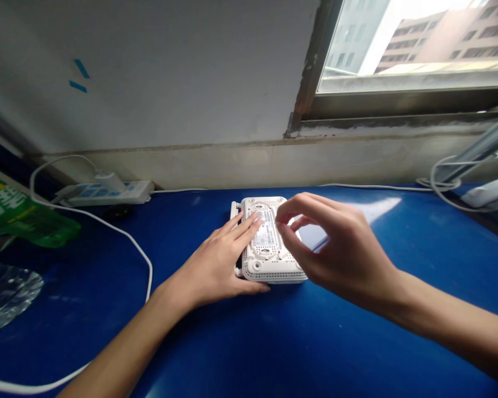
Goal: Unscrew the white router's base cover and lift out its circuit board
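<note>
Head view: white router lies belly-up between your two hands

Nearest you, your left hand (209,265) and right hand (336,249) come in from either side of the blue desk (274,342), apart from each other. Your left hand lies open, palm down, with its fingers (244,228) spread across the left half of the white router (269,268). Your right hand arches over the router's right half with its fingers (290,218) curled; you cannot tell from this view whether the fingertips touch the casing.

The router sits flat near the middle of the desk, its perforated underside and printed label (263,229) facing up. Its white antennas (233,210) lie folded along the left edge. It should handle as a light, stiff plastic box, and its smooth shell may skid on the glossy desk. Take hold along the long edges of the casing, not by the antennas, which look the most fragile part.

To your left, a white cable (126,235) curves over the desk past a crinkled clear plastic sheet (4,296) and a green bottle (25,215). Farther back sits a white power strip (108,193). At the far right stands a grey metal arm (477,146), below a window (415,44).
</note>
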Tool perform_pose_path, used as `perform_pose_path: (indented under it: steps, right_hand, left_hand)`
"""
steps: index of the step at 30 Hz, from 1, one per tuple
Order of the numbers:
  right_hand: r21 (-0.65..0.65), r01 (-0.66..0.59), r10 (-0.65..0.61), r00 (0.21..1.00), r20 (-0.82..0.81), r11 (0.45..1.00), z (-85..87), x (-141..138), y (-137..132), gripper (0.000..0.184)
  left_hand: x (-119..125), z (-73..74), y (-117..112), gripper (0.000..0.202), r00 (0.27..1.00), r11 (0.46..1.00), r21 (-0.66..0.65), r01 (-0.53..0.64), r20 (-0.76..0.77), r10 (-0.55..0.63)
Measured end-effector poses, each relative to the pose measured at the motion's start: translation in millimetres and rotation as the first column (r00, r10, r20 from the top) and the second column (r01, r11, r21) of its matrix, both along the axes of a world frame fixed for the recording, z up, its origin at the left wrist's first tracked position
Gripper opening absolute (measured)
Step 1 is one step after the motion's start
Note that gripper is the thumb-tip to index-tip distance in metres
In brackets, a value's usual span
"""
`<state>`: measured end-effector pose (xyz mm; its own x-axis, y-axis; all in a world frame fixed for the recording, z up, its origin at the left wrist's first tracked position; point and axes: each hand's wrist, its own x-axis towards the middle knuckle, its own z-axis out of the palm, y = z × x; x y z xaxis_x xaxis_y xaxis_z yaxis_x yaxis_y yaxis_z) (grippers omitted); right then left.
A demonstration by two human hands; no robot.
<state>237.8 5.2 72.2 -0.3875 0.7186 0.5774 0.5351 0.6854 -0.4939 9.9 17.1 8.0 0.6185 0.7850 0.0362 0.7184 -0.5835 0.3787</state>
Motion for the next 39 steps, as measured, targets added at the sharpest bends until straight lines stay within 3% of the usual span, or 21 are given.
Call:
perform_pose_path:
  steps: [2,4,6,9,12,14,17,21,25,28,32,36,39]
  right_hand:
    - [-0.156,-0.073,0.028,0.961,-0.275,0.985,-12.9,1,-4,0.006]
    - [-0.296,-0.244,0.068,0.864,-0.5,0.924,-26.5,2,-8,0.006]
    - [-0.355,-0.381,0.08,0.77,-0.633,0.854,-36.9,5,-12,0.01]
    - [-0.391,-0.479,0.088,0.712,-0.697,0.786,-42.8,13,-15,0.024]
    - [-0.415,-0.507,0.12,0.731,-0.672,0.755,-41.6,25,-13,0.038]
    - [-0.404,-0.476,0.169,0.785,-0.596,0.781,-40.1,32,-11,0.038]
    - [-0.273,-0.391,0.248,0.864,-0.438,0.879,-38.5,40,-7,0.027]
    - [-0.128,-0.366,0.301,0.883,-0.359,0.922,-40.7,43,-8,0.019]
    - [0.06,-0.207,0.215,0.926,-0.311,0.977,-45.3,42,-12,0.037]
    - [0.196,-0.129,0.156,0.979,-0.132,0.972,-44.2,45,-14,0.053]
    - [0.147,-0.206,0.201,0.978,0.046,0.967,-39.1,54,-14,0.061]
    - [0.095,-0.19,0.187,0.982,0.038,0.977,-35.9,56,-14,0.053]
    - [0.142,-0.128,0.123,0.991,0.045,0.982,-33.4,51,-16,0.048]
  left_hand:
    - [-1,-1.1,0,0.126,1.0,1.0,-0.002,-0.01,-0.002,0.01]
    - [-2,-1.8,0,0.126,1.0,1.0,-0.003,-0.01,0.008,0.01]
    - [-2,-1.8,0,0.125,1.0,1.0,-0.002,-0.006,0.02,0.006]
    - [-1,-0.8,0,0.124,1.0,1.0,-0.004,-0.004,0.014,0.004]
    - [0,0.7,0,0.123,1.0,1.0,-0.009,-0.014,-0.002,0.014]
    - [1,1.4,0,0.124,1.0,1.0,-0.016,-0.018,-0.011,0.018]
    - [1,1.7,1,0.125,1.0,1.0,-0.022,-0.019,-0.023,0.018]
    - [0,1.2,1,0.124,1.0,1.0,-0.017,-0.022,-0.019,0.021]
    - [-1,1.6,0,0.123,1.0,0.999,-0.024,-0.022,-0.009,0.022]
    - [-1,2.1,-1,0.123,0.999,0.999,-0.023,-0.024,-0.023,0.024]
    - [-1,2.6,-1,0.122,0.999,1.0,-0.023,-0.019,-0.034,0.018]
    - [0,3.1,-1,0.122,0.999,0.999,-0.03,-0.021,-0.029,0.021]
    - [0,2.6,-1,0.122,1.0,0.999,-0.034,-0.016,-0.003,0.016]
